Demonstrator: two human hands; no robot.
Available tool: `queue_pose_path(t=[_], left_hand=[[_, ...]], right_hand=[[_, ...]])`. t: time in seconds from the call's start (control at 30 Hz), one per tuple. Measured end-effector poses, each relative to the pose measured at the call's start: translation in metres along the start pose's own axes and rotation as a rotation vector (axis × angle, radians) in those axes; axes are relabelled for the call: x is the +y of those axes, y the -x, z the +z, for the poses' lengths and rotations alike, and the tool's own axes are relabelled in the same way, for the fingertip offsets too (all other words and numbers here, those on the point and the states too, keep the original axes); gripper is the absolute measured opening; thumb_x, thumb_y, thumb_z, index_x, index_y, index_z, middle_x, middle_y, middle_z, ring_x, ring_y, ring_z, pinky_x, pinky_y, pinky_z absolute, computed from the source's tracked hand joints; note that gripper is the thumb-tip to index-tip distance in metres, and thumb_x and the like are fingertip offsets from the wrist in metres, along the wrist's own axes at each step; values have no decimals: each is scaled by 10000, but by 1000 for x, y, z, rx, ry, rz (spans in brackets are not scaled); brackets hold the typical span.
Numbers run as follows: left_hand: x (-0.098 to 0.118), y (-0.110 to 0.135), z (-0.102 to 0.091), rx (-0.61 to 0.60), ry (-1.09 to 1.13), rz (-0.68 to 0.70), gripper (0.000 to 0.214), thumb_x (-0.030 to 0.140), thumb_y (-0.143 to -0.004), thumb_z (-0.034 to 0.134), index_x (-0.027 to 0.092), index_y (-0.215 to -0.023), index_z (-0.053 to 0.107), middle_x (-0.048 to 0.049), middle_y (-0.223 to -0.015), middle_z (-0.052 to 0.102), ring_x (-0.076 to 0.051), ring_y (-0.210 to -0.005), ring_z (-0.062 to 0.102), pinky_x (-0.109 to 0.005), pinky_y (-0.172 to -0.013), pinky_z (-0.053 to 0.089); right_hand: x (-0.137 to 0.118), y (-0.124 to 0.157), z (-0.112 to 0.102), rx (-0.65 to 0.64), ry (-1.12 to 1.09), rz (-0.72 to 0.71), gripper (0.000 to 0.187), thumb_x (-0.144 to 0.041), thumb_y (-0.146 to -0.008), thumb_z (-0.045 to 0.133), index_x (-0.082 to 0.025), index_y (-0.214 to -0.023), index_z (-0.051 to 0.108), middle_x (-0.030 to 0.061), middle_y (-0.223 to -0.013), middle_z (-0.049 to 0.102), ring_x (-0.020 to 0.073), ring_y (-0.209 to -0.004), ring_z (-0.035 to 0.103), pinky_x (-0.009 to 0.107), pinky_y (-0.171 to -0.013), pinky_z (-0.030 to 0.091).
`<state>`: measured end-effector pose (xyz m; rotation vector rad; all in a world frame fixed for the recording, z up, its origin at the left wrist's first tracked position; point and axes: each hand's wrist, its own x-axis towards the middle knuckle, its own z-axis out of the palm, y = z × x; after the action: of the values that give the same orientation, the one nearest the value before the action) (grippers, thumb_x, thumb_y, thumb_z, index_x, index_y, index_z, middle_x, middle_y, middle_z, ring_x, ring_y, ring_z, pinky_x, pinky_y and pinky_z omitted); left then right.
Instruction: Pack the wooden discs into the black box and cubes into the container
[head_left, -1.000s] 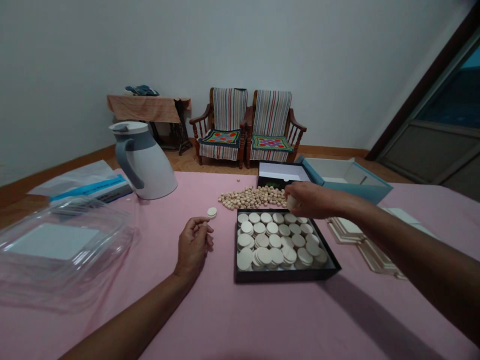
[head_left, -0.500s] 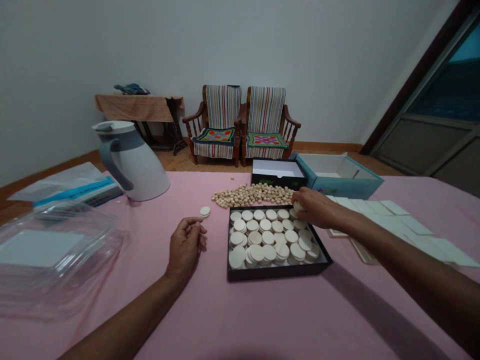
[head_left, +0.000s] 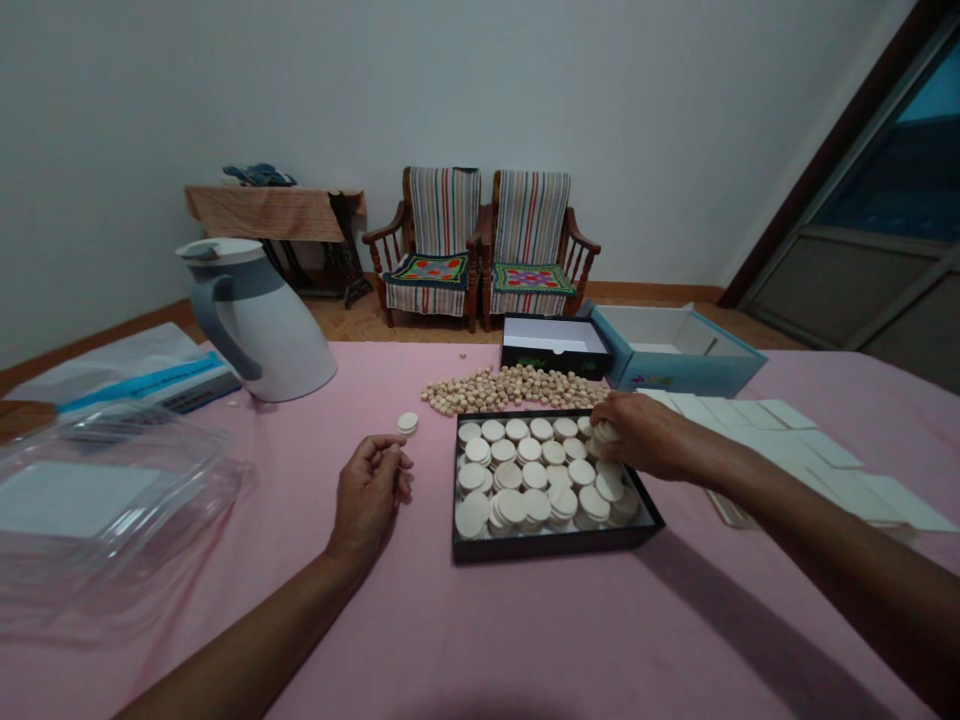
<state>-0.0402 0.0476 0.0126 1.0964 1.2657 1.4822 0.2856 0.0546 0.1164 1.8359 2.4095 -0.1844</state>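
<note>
A black shallow box (head_left: 559, 543) holds many pale round wooden discs (head_left: 535, 475), stacked in rows. At its far right corner, my right hand (head_left: 637, 432) pinches a few wooden discs (head_left: 606, 433) on edge, its fingertips down among the stacks. My left hand (head_left: 369, 485) rests on the pink cloth left of the box, holding nothing, fingers loosely bent and a little apart. Just beyond its fingertips lies a small stack of wooden discs (head_left: 407, 423). Behind the box spreads a heap of small wooden pieces (head_left: 510, 388), too small to make out exactly.
Pale square sheets (head_left: 780, 440) lie in overlapping piles on the right. A second black box (head_left: 555, 345) and a blue box (head_left: 675, 350) stand at the back. To the left are a white-and-grey jug (head_left: 262, 325), a clear plastic container (head_left: 112, 500) and a blue-edged packet (head_left: 150, 385).
My right hand has shifted slightly right and toward me at the box's far right corner, still pinching discs. My left hand stays put; the view has moved slightly.
</note>
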Motion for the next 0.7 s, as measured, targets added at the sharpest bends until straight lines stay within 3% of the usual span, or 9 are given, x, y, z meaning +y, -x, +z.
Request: queue_pose_path(t=[0.2, 0.33, 0.7], left_hand=[[-1, -1, -1, -6, -15, 0, 271, 378, -757, 636, 172, -910, 551, 55, -646, 565, -50, -395, 471, -196, -434, 428], [-4, -2, -2, -17, -18, 6, 276, 384, -761, 636, 169, -913, 552, 53, -646, 568, -51, -404, 476, -198, -447, 438], [-1, -1, -1, -20, -19, -6, 279, 385, -754, 638, 166, -905, 557, 53, -634, 566, -51, -406, 472, -186, -423, 416]], right_hand=[[-9, -1, -4, 23, -22, 2, 252, -223, -712, 629, -180, -955, 680, 118, -1008, 671, 258, -937, 623, 284, -720, 411], [-19, -5, -1, 14, -36, -54, 246, -204, -704, 626, -168, -943, 673, 120, -1004, 659, 254, -951, 614, 279, -735, 407], [-34, -7, 1, 43, -96, -38, 225, -151, -714, 588, -160, -928, 659, 108, -974, 661, 230, -927, 603, 272, -744, 396]])
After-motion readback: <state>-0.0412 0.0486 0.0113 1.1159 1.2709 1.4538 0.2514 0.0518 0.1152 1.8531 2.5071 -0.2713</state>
